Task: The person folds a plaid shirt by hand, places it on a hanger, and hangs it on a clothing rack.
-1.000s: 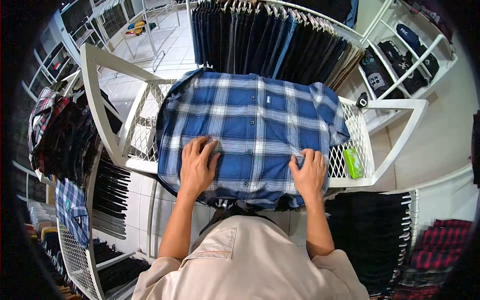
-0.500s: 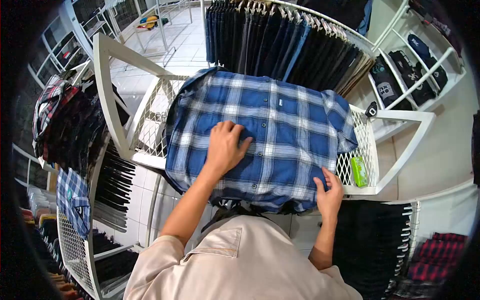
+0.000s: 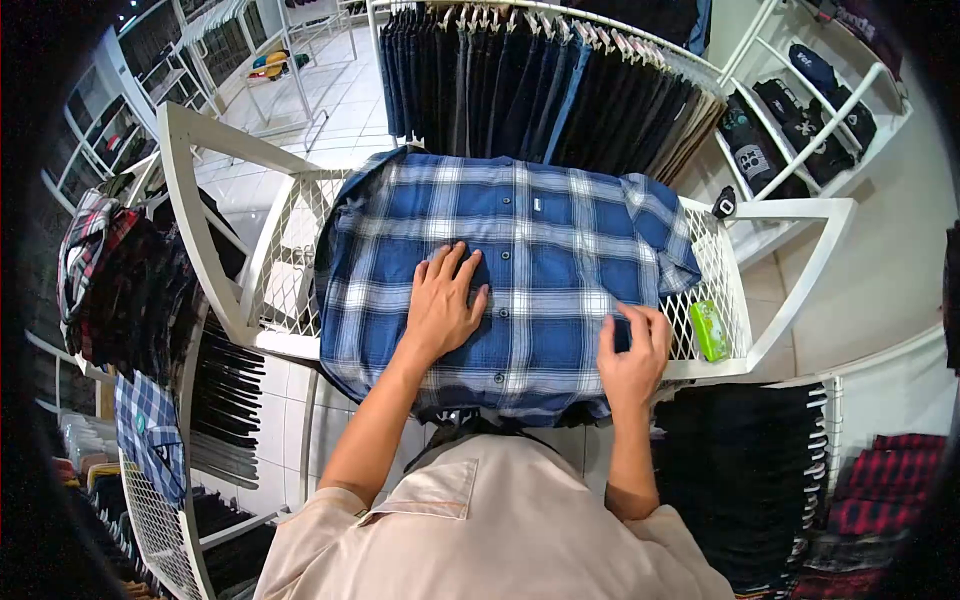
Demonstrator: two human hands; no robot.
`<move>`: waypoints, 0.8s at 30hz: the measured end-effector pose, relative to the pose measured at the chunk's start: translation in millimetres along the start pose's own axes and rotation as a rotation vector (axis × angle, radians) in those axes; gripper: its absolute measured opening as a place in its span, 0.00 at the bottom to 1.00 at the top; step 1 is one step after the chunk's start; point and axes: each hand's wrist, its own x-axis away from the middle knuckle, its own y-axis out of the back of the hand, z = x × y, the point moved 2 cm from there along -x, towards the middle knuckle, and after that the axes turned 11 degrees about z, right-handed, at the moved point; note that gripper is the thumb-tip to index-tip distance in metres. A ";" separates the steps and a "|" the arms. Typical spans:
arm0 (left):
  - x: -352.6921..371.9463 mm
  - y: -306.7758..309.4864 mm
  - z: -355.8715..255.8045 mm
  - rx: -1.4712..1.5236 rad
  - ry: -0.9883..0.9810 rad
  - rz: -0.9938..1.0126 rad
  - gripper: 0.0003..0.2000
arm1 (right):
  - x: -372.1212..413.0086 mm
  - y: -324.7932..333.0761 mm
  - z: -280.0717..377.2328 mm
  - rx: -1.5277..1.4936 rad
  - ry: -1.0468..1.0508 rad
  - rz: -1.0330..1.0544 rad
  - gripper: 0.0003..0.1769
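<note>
A blue and white plaid shirt [image 3: 560, 245] lies front up, spread over a white mesh rack top, with its buttons running down the middle. My left hand [image 3: 445, 305] rests flat on the shirt, left of the button line, fingers spread. Over the lower right part of the shirt is my right hand [image 3: 637, 350], its thumb and fingers curved and apart, holding nothing. Whether its fingertips touch the cloth is hard to tell. A small green packet [image 3: 709, 331] lies on the mesh to the right of the shirt.
White frame handles rise at the left [image 3: 190, 215] and right [image 3: 808, 285] of the rack. Dark trousers [image 3: 500, 90] hang behind it. Folded clothes [image 3: 765, 155] sit on a right shelf. Plaid shirts [image 3: 95, 265] hang at the left, and black garments [image 3: 735, 480] at the lower right.
My right hand has moved left and up from the shirt's lower right edge to over the cloth. My left hand's fingers have spread flatter. The view has shifted slightly.
</note>
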 end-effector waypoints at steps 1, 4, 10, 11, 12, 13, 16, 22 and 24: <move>-3.4 4.5 0.3 0.006 -0.009 0.007 0.25 | -5.5 -9.8 0.9 -0.151 -0.029 0.087 0.08; -23.3 24.5 -6.5 0.113 0.118 0.172 0.23 | -14.0 -42.6 -3.1 -0.219 -0.101 0.327 0.10; -24.2 4.8 -6.4 0.071 0.068 -0.133 0.18 | -12.2 -61.6 -12.1 -0.015 -0.072 0.212 0.13; -24.7 4.6 -5.6 0.068 0.053 -0.153 0.18 | -11.0 -60.7 -12.8 -0.034 -0.138 0.283 0.17; -24.2 5.4 -5.6 0.061 0.033 -0.173 0.18 | -10.2 -64.8 -14.8 -0.023 -0.121 0.279 0.19; -23.9 4.0 -4.8 0.053 0.041 -0.132 0.19 | -10.6 -70.9 -18.8 -0.014 -0.108 0.267 0.21; -24.9 1.5 -3.8 0.017 0.035 -0.120 0.22 | -14.0 -78.8 -28.9 0.026 -0.131 0.432 0.32; -25.1 -11.1 -1.9 -0.127 0.111 -0.034 0.30 | -16.5 -86.4 -36.9 0.070 -0.135 0.580 0.38; -26.2 -14.5 1.8 -0.056 0.128 0.033 0.31 | -14.6 -78.6 -38.0 -0.028 -0.097 0.549 0.36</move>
